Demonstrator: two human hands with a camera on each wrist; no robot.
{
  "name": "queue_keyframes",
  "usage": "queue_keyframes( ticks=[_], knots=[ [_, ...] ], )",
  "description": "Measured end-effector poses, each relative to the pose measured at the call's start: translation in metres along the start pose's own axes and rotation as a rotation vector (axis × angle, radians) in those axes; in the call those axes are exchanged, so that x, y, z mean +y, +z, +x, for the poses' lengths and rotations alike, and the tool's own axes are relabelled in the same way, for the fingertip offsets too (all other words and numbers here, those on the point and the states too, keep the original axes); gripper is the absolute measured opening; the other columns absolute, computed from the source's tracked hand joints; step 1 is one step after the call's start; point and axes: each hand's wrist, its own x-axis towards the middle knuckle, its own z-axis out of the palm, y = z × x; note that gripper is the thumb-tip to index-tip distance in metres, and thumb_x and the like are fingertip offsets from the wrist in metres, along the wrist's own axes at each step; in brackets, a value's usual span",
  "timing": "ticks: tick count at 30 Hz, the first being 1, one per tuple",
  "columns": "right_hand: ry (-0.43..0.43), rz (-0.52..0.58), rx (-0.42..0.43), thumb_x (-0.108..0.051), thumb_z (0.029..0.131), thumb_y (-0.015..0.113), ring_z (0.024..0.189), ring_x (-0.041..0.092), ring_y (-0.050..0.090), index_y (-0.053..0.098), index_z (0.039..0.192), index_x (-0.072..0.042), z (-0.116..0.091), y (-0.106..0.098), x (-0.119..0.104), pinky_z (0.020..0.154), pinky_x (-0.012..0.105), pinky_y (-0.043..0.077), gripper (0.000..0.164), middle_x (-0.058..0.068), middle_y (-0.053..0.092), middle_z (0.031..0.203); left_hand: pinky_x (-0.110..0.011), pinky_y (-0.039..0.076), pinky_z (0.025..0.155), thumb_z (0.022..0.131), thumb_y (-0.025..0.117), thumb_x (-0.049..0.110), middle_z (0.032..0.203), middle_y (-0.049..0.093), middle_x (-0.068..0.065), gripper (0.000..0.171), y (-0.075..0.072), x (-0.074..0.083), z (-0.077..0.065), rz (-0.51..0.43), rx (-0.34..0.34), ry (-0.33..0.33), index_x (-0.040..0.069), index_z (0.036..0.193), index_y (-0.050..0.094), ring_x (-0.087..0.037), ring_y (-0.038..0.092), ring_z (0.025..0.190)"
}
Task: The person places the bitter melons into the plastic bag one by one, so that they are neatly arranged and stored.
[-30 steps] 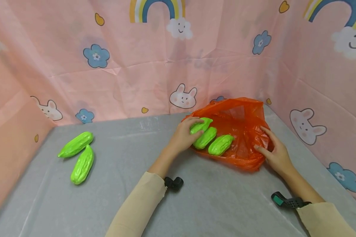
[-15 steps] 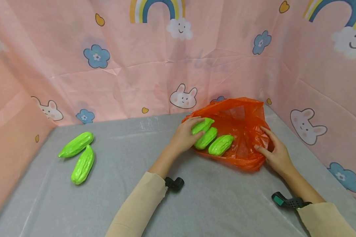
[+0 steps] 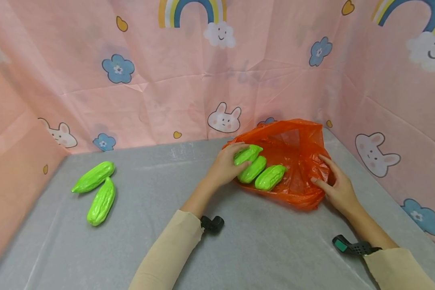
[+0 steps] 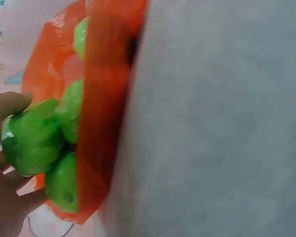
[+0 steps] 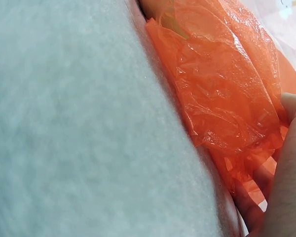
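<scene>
Your left hand [image 3: 222,165] is curving half-closed around the farthest bitter melon [image 3: 250,152], which is now lying slightly deeper in the orange plastic bag [image 3: 309,139] than a second ago, so it seems nearly settled. The middle bitter melon [image 3: 254,170] and right-hand bitter melon [image 3: 270,177] are resting beside it. Your right hand [image 3: 338,191] is holding the bag's side, thumb and fingers parted; folds are hiding how tightly. Two loose bitter melons [image 3: 101,202] are lying at the table's [image 3: 58,249] left. Your left fingers are masking the bag's contents, making the count uncertain.
</scene>
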Motion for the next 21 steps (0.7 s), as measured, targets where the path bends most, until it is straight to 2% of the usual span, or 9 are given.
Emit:
queue_keyframes(
  ticks=[4, 15, 21],
  knots=[
    [-0.006, 0.007, 0.003, -0.013, 0.095, 0.07, 0.11, -0.021, 0.04, 0.033, 0.158, -0.015, 0.0, 0.0, -0.002, 0.089, -0.005, 0.032, 0.073, 0.029, 0.047, 0.148, -0.041, 0.04, 0.119, 0.097, 0.068, 0.024, 0.145, 0.059, -0.008, 0.05, -0.011, 0.004, -0.001, -0.039, 0.019, -0.001, 0.008, 0.142, 0.057, -0.024, 0.051, 0.139],
    [0.013, -0.01, -0.004, -0.018, 0.095, 0.069, 0.11, -0.023, 0.037, 0.033, 0.159, -0.018, 0.0, 0.006, -0.001, 0.09, -0.005, 0.03, 0.073, 0.027, 0.046, 0.151, -0.053, 0.046, 0.11, 0.099, 0.064, 0.027, 0.147, 0.057, -0.009, 0.047, -0.051, 0.011, -0.015, -0.078, 0.097, -0.109, 0.016, 0.144, 0.055, -0.033, 0.054, 0.135],
    [0.019, -0.028, 0.011, -0.02, 0.095, 0.069, 0.11, -0.023, 0.036, 0.034, 0.159, -0.02, -0.002, 0.0, 0.0, 0.09, -0.004, 0.028, 0.073, 0.027, 0.047, 0.15, -0.054, 0.047, 0.11, 0.1, 0.062, 0.029, 0.151, 0.053, -0.005, 0.047, -0.075, 0.017, -0.021, -0.012, 0.1, -0.159, 0.018, 0.146, 0.054, -0.029, 0.052, 0.137]
  ],
)
